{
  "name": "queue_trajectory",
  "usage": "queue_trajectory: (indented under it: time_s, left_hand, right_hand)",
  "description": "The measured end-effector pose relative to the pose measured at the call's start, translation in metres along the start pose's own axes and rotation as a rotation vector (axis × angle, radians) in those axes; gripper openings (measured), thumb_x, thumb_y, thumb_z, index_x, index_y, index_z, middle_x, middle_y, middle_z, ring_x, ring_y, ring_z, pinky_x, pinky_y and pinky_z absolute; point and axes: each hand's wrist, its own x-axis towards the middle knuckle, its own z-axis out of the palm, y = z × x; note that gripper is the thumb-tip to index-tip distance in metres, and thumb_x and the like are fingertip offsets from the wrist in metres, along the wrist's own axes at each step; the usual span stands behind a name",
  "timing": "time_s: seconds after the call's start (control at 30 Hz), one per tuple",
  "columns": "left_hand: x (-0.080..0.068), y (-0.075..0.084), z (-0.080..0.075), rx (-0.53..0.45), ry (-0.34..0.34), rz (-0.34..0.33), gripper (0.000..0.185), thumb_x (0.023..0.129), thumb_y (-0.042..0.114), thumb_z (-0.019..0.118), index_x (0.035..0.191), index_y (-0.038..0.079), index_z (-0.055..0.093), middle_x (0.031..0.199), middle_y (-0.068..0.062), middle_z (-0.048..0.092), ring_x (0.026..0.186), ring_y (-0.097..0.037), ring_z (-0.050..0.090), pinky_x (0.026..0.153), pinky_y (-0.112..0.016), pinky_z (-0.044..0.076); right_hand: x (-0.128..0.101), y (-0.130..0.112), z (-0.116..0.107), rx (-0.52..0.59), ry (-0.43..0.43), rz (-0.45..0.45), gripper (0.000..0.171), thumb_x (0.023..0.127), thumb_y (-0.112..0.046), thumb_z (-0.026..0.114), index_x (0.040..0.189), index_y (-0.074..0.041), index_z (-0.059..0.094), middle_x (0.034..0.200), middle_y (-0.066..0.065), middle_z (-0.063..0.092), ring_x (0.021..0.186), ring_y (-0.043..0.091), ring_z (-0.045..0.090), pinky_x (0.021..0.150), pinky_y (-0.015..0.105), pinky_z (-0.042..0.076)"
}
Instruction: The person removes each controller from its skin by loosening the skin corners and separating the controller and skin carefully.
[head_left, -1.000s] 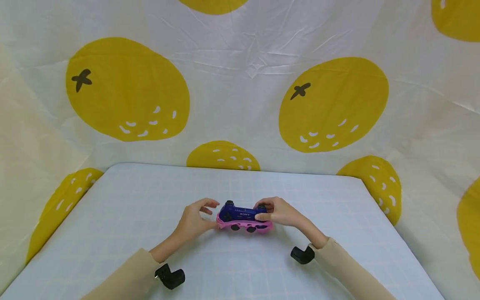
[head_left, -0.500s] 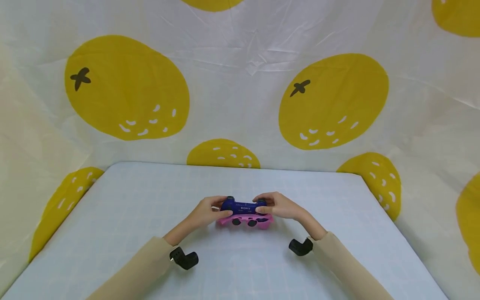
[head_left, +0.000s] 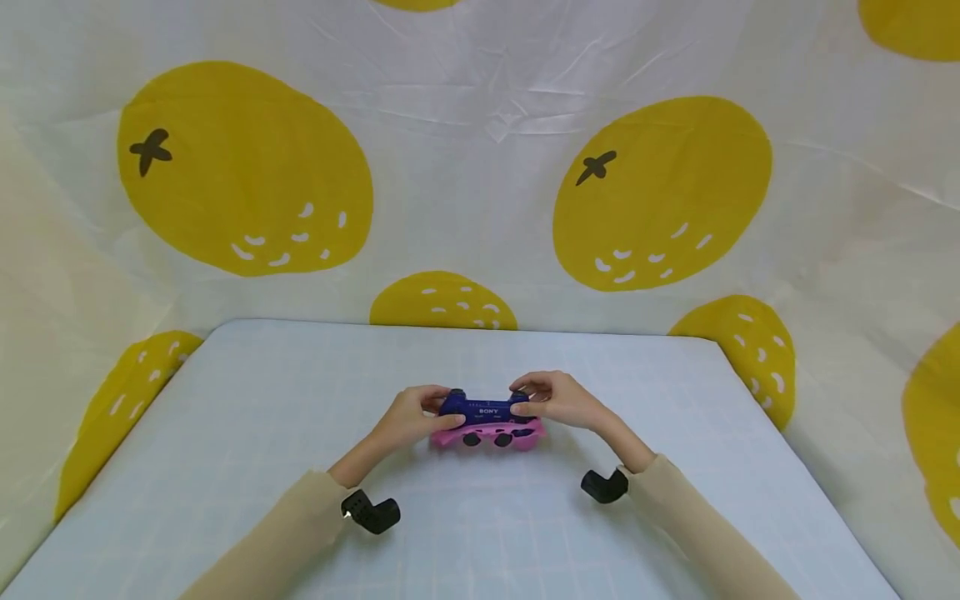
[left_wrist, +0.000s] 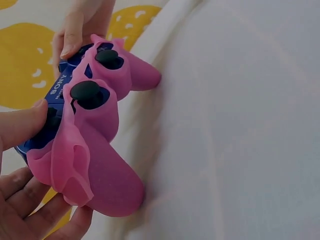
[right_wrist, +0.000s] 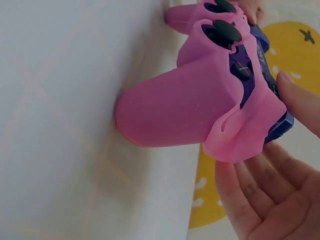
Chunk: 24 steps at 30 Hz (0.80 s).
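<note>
Nearest the camera, two beige sleeves [head_left: 285,533] reach in from the bottom edge, each with a black wrist camera mount [head_left: 370,512] strapped just behind the hand. Beyond them, in the middle of the pale blue gridded table [head_left: 225,433], the blue game controller [head_left: 480,409] stands with its grips down on the surface, half dressed in a pink silicone cover [head_left: 487,435] that wraps the grips and thumbsticks while the upper blue body stays bare. The left hand [head_left: 411,414] now grips the controller's left end, thumb pressed on the front face and fingers curled behind; a second ago it hovered beside that end with its fingers spread and off the shell, so it has closed in and taken hold. The right hand [head_left: 558,398] grips the right end as it did before, fingertips over the top edge, palm cupped behind the loose pink flap [right_wrist: 250,131] seen in the right wrist view. With both ends held, the controller looks steadied for working the cover along the body, and the pink edge still sits low on both sides. Farthest back hangs a white cloth backdrop [head_left: 480,167] printed with large yellow oranges.
</note>
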Motion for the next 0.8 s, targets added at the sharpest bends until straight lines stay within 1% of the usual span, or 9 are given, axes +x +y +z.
queue_trajectory:
  time_s: [0.1,0.13,0.33,0.37,0.43,0.53,0.63,0.8]
  left_hand:
    - [-0.002,-0.001,0.0,-0.008,0.008,-0.004,0.055,0.08,0.03,0.078,0.122,0.0,0.062,0.107,-0.01,0.071,0.092,-0.017,0.064,0.085,-0.035,0.054]
    - [-0.002,0.0,0.0,-0.009,0.013,-0.006,0.055,0.079,0.03,0.079,0.122,0.0,0.062,0.107,-0.01,0.071,0.092,-0.016,0.064,0.085,-0.035,0.054]
    - [-0.003,0.002,0.001,-0.041,0.039,-0.032,0.054,0.08,0.027,0.078,0.122,-0.002,0.062,0.109,-0.013,0.071,0.093,-0.019,0.065,0.085,-0.036,0.055]
    - [-0.003,0.002,0.001,-0.051,0.042,-0.037,0.053,0.08,0.026,0.078,0.122,-0.002,0.062,0.109,-0.013,0.07,0.093,-0.019,0.065,0.086,-0.037,0.055]
    - [-0.004,0.004,0.0,-0.06,0.044,-0.042,0.053,0.08,0.026,0.078,0.122,-0.002,0.062,0.109,-0.014,0.07,0.094,-0.02,0.066,0.086,-0.037,0.055]
    - [-0.003,0.005,-0.001,-0.067,0.044,-0.046,0.052,0.081,0.025,0.077,0.122,-0.002,0.062,0.11,-0.015,0.07,0.094,-0.02,0.065,0.086,-0.037,0.054]
    - [-0.002,0.004,-0.002,-0.056,0.046,-0.036,0.051,0.082,0.025,0.076,0.122,-0.003,0.062,0.11,-0.015,0.07,0.093,-0.02,0.065,0.085,-0.037,0.054]
    - [-0.002,0.003,-0.005,-0.028,0.064,-0.023,0.049,0.083,0.025,0.076,0.122,-0.001,0.062,0.109,-0.013,0.07,0.093,-0.019,0.064,0.085,-0.036,0.054]
  right_hand:
    - [-0.001,0.0,0.002,0.019,0.025,-0.005,0.045,0.084,-0.03,0.074,0.118,-0.002,0.064,0.099,0.008,0.071,0.083,0.013,0.066,0.075,0.024,0.053]
    - [-0.002,-0.005,0.001,0.02,0.031,-0.003,0.043,0.084,-0.028,0.074,0.117,-0.002,0.065,0.1,0.009,0.071,0.084,0.015,0.066,0.076,0.025,0.053]
    - [-0.004,-0.009,0.003,0.008,0.072,-0.013,0.044,0.085,-0.027,0.073,0.12,-0.003,0.063,0.112,0.011,0.069,0.093,0.02,0.066,0.079,0.029,0.054]
    - [-0.003,-0.005,0.004,0.01,0.086,-0.019,0.045,0.084,-0.028,0.074,0.121,-0.003,0.063,0.113,0.011,0.069,0.094,0.019,0.067,0.079,0.028,0.055]
    - [-0.005,-0.007,0.002,0.024,0.113,-0.025,0.044,0.083,-0.026,0.075,0.12,-0.004,0.062,0.116,0.014,0.068,0.094,0.021,0.068,0.077,0.027,0.055]
    - [-0.008,-0.009,0.0,0.063,0.157,-0.039,0.041,0.082,-0.02,0.076,0.118,-0.005,0.063,0.115,0.019,0.067,0.094,0.024,0.069,0.075,0.027,0.057]
    - [-0.011,-0.009,-0.001,0.068,0.184,-0.063,0.038,0.082,-0.016,0.076,0.116,-0.004,0.064,0.113,0.023,0.066,0.092,0.025,0.069,0.074,0.026,0.057]
    - [-0.017,-0.009,-0.003,0.046,0.228,-0.08,0.037,0.08,-0.013,0.077,0.114,-0.004,0.064,0.109,0.022,0.068,0.087,0.021,0.069,0.075,0.027,0.057]
